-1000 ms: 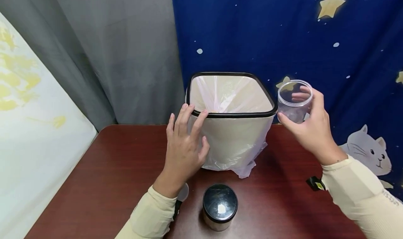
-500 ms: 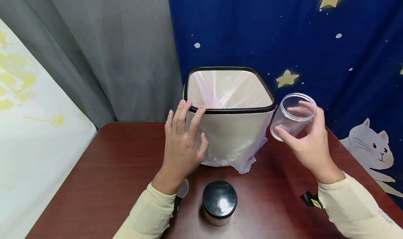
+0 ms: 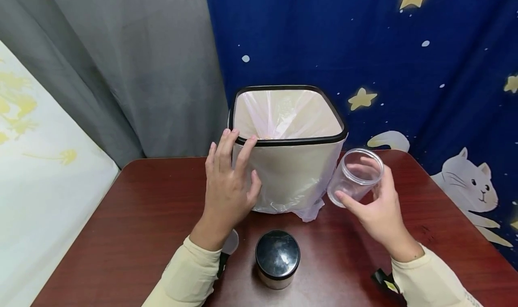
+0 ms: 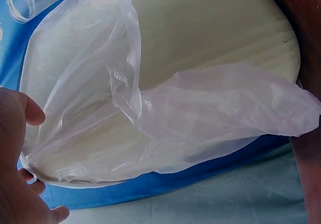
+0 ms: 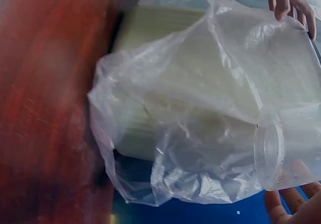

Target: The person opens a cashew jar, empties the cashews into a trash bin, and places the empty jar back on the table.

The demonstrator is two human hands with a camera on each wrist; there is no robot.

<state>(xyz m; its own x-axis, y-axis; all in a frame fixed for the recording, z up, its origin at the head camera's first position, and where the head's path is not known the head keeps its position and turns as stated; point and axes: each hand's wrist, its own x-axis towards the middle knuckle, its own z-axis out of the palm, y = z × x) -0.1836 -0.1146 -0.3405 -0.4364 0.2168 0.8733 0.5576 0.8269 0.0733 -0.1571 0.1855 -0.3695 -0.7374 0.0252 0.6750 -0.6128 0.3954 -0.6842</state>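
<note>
My right hand (image 3: 384, 212) grips a clear plastic jar (image 3: 356, 176), tilted with its open mouth toward the upper right, beside the bin's right side. The jar looks see-through with nothing visible in it; in the right wrist view its base (image 5: 269, 148) shows. My left hand (image 3: 230, 185) rests with spread fingers at the front left of the black rim (image 3: 291, 141) of a pale waste bin (image 3: 283, 172). A thin pinkish plastic bag (image 3: 283, 113) lines the bin and hangs over its outside.
A small black-lidded canister (image 3: 277, 257) stands on the reddish-brown table (image 3: 133, 226) in front of the bin. A round translucent thing (image 3: 231, 242) is partly hidden by the left wrist. Grey and blue curtains (image 3: 283, 28) hang behind the table.
My right hand has lowered the jar from beside the rim and tilted it more, bringing it down and left toward the table. The left hand stays at the rim; the view shifts slightly.
</note>
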